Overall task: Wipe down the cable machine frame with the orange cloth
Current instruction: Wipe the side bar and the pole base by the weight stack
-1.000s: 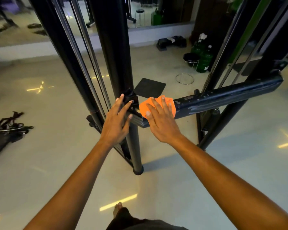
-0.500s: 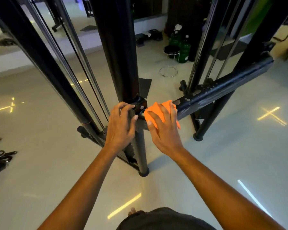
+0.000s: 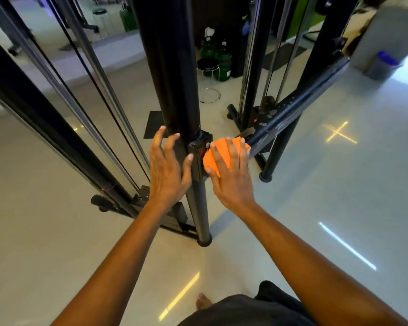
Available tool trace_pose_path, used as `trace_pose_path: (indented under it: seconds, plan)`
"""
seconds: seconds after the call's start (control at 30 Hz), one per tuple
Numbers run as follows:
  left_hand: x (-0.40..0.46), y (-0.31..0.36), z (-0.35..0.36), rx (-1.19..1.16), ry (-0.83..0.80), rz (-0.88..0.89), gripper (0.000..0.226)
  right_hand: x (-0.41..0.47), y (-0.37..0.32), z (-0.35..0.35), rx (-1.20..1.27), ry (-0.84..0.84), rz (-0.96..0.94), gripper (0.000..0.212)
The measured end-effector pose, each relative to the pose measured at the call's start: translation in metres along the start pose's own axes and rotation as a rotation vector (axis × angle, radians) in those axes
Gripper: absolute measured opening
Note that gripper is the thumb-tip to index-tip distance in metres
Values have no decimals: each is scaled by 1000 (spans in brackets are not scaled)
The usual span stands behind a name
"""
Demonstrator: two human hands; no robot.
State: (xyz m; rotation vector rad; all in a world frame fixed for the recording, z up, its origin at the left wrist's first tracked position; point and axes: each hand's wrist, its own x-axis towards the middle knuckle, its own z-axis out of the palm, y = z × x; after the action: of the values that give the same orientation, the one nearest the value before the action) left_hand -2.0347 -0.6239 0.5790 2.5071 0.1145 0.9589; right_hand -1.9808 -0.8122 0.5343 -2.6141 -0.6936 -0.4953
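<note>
Centre-frame, folded bright orange cloth [image 3: 212,156] lies on black metal crossbar [image 3: 290,114] at its joint with thick black upright post [image 3: 172,67]. Right hand [image 3: 231,175] presses it, fingers flat. Left hand [image 3: 167,170], fingers spread, rests against the post.

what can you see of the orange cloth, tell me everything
The orange cloth is bright, plain and looks like soft fabric, bunched or folded into a small pad. It lies against the black crossbar right where it joins the upright post. The right hand presses on it with spread, straight fingers, covering much of it. The left hand is beside the post, not touching the cloth.
</note>
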Motion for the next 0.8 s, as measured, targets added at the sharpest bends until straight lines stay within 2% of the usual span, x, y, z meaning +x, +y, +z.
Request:
trace_pose_path:
  seconds: [0.1,0.23,0.3,0.47,0.63,0.8]
  plan:
    - [5,-5,1,-132,-29,13,89,2,17,-6,25,-11,-14,67]
    - [10,-14,3,-243,-102,34,99,13,-7,-13,310,134,205,46]
    - [8,-14,5,-265,-118,37,100,24,-26,-16,382,153,247,43]
    - [4,-13,1,-312,-153,8,94,21,-28,-28,439,128,145,38]
    - [8,-11,-13,-475,-163,-87,75,46,-34,-60,639,290,208,39]
    - [27,-1,-25,-667,-155,-173,68,52,-82,-28,527,-3,152,69]
